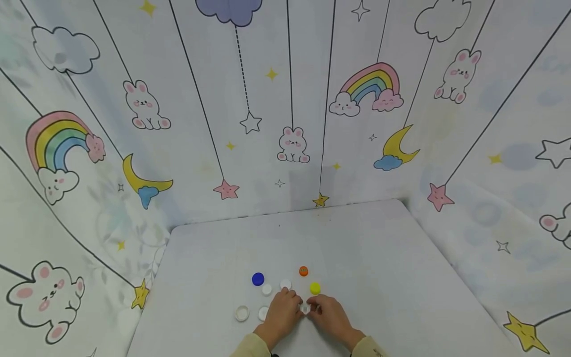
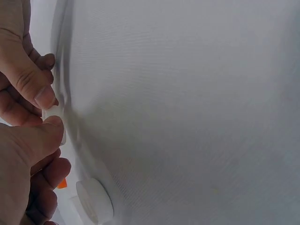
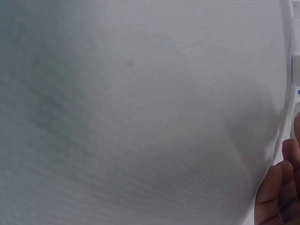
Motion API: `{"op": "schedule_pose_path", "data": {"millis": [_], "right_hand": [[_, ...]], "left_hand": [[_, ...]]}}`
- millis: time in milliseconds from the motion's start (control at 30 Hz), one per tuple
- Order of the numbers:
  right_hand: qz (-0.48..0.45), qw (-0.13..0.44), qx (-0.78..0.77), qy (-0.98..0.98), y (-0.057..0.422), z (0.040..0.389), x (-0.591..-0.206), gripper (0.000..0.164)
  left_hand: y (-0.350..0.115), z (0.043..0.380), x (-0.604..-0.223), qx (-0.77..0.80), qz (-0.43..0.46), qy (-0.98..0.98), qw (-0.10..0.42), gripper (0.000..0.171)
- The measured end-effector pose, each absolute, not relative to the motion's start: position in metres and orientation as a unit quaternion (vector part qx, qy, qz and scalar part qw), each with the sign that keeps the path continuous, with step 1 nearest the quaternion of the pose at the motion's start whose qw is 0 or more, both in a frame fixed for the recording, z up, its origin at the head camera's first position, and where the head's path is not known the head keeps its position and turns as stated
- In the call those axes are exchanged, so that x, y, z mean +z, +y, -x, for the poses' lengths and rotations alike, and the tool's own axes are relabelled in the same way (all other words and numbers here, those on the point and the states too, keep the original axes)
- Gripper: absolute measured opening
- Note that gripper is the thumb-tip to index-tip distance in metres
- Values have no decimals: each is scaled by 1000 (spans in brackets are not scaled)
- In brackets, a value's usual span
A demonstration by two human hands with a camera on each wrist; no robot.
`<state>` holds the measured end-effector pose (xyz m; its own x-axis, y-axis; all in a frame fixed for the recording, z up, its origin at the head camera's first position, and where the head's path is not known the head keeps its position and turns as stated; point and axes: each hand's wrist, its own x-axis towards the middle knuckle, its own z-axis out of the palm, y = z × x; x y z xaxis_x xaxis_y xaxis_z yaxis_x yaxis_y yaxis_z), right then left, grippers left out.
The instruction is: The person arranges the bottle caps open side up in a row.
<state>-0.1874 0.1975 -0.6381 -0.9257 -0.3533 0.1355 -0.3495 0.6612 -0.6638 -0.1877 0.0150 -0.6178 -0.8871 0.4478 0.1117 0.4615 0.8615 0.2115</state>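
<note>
"Where is the piece, exactly?"

"The small white piece (image 1: 305, 308) sits between the left grip (image 1: 285, 310) and the right grip (image 1: 330, 313). Both are pinched on it, thumb tips close together."

"Why two-handed?"

"My guess: something so small offers little to hold, so each grip steadies it for the other."

"Which way does it point?"

"In the left wrist view it seems to run from one thumb towards the other, so its long axis probably spans the grips. I can't tell which end is the front; fingers cover too much."

"And around them?"

"Just beyond the right grip, a yellow disc (image 1: 315, 288); just beyond the left, a partly hidden white disc (image 1: 286, 283). Ahead of both, an orange disc (image 1: 303, 271). Off the left grip's outer side come a smaller white disc (image 1: 266, 290), a blue disc (image 1: 257, 279) and, farthest left, an off-white cap (image 1: 242, 313)."

"Why fanned out?"

"Perhaps to leave the grips elbow room. Lying flat on the surface (image 1: 357, 248), they shouldn't roll. Farthest off hangs a printed backdrop (image 1: 254, 173)."
</note>
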Motion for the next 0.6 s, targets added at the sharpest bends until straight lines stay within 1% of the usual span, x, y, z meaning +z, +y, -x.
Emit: {"op": "schedule_pose_path", "data": {"millis": [133,367,500,600], "right_hand": [[187,18,-360,914,198,186,-639,22],[181,19,-346,920,197,186,-643,23],[185,22,-349,918,202,183,-639,25],[169,30,-358,918,209,183,-636,26]], "left_hand": [[14,187,-622,-115,241,-963,31,21],[15,183,-627,-98,242,-963,61,22],[13,183,-623,-117,222,-966,60,35],[9,188,-616,-140,197,-968,65,44]]}}
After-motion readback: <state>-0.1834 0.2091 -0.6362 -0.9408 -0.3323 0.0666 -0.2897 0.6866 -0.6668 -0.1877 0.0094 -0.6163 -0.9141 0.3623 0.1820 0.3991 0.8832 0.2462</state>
